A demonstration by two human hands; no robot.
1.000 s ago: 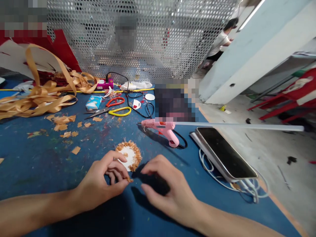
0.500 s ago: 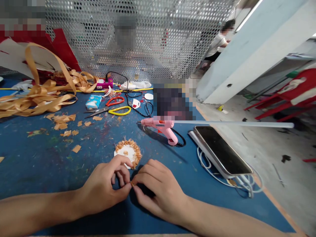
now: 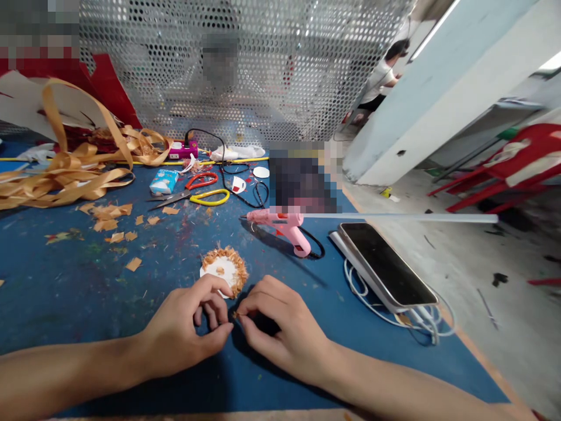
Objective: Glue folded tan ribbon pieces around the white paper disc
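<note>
My right hand (image 3: 284, 330) pinches a small folded piece of gold ribbon (image 3: 237, 316) between thumb and forefinger. Just left of it, my left hand (image 3: 186, 324) is curved with thumb and forefinger apart, holding nothing. Behind the left fingertips lies a white paper disc (image 3: 221, 272) edged with ruffled gold ribbon pieces, a small bit at its centre; the left hand hides part of its near edge. A pink glue gun (image 3: 283, 225) with a long glue stick (image 3: 394, 217) rests on the blue table beyond my right hand.
Cut gold ribbon squares (image 3: 109, 216) and scissors (image 3: 205, 193) with red and yellow handles lie left of centre. Long gold ribbon (image 3: 74, 175) heaps at far left. A phone (image 3: 385, 263) with white cable lies right, near the table edge. A perforated metal panel (image 3: 263, 82) stands behind.
My left thumb and forefinger have come away from the small ribbon piece, which now stays in my right fingers alone. The view has shifted slightly.
</note>
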